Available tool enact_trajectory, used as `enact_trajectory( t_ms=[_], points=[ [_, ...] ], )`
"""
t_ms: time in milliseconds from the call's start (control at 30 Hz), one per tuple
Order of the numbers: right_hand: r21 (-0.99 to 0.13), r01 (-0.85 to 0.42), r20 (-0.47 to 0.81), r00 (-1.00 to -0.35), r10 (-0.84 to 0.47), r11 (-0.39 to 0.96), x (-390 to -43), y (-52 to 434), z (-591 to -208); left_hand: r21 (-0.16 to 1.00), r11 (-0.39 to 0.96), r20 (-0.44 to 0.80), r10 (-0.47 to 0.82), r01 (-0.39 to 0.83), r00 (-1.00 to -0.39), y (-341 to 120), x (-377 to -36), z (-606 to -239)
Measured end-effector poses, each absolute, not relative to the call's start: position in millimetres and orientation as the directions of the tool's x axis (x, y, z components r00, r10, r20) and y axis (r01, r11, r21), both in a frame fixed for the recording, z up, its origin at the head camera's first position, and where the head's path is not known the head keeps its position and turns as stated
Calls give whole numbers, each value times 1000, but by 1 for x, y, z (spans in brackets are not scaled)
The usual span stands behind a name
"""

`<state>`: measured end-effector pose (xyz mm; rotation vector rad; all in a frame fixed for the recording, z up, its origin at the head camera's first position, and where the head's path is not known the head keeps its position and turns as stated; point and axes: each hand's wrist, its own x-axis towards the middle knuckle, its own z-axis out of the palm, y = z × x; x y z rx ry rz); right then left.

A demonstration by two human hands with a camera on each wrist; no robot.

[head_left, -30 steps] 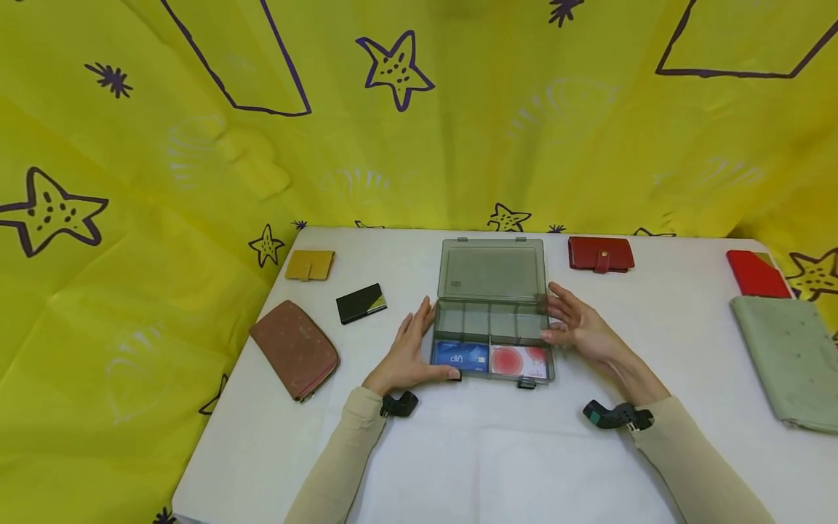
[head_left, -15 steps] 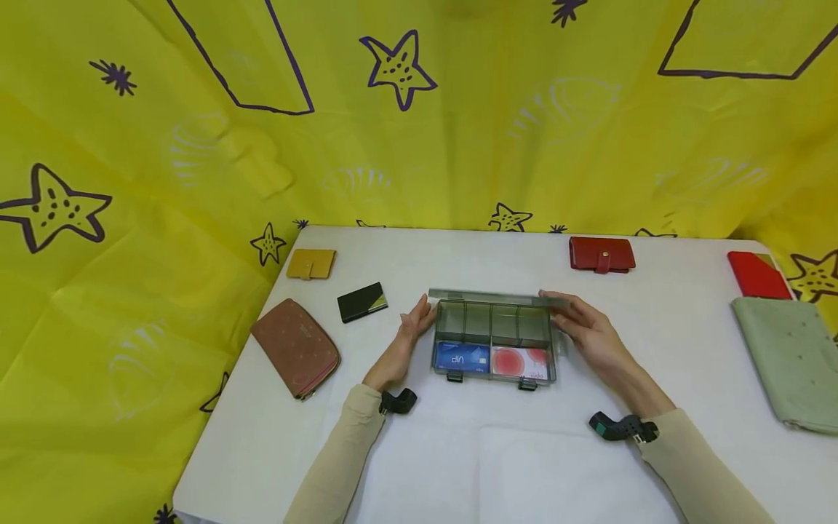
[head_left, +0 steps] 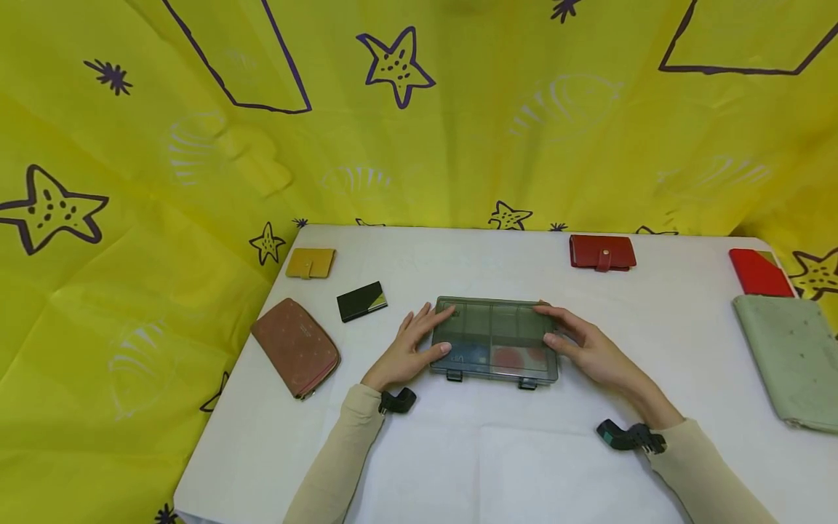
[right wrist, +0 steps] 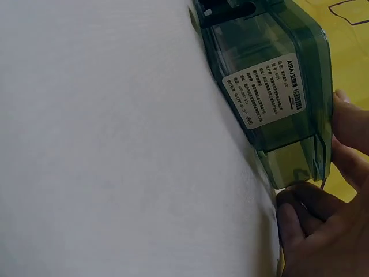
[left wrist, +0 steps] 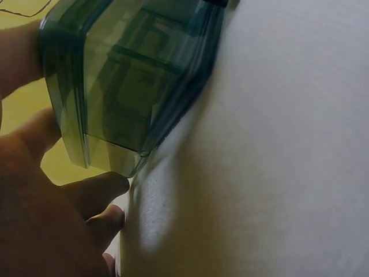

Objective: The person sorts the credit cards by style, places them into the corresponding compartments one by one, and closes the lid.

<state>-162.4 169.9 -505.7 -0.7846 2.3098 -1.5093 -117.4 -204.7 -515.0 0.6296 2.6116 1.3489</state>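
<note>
A clear grey-green plastic organizer box lies on the white table with its lid down. Through the lid show a blue card marked VIP, front left, and a white card with red circles, front right. My left hand touches the lid's left end with index finger and thumb; its other fingers lie beside the box. My right hand rests thumb and index finger on the lid's right end, with other fingers bent against the side. Two dark front latches stick out. In the right wrist view, a printed label shows on the box.
To the left lie a brown zip wallet, a black and yellow-green card case and a yellow wallet. Behind right is a dark red snap wallet. Far right are a red card holder and a pale green pouch.
The box's lid has swung from lying open at the back, through half raised, down onto the box. Both hands followed it and now rest on its ends.
</note>
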Motion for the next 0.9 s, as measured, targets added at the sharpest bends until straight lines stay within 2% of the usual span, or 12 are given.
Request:
enact_trajectory(
  t_ms=[133,300,467,667,900],
  points=[
    [-829,-358,22,-788,-615,429,-156,174,-501,782,537,52,452,318,-890,-206,-117,-514],
    [-773,-455,42,-732,-680,442,-146,171,-497,746,560,41,501,360,-865,-207,-116,-515],
    [-717,-508,87,-745,-661,478,-138,157,-494,717,589,53,488,373,-871,-207,-116,-518],
    [-629,-518,61,-776,-628,580,-130,146,-495,671,637,67,458,380,-886,-203,-114,-518],
    [-609,-510,30,-780,-625,608,-128,146,-496,636,673,57,445,376,-893,-201,-114,-517]
  ],
)
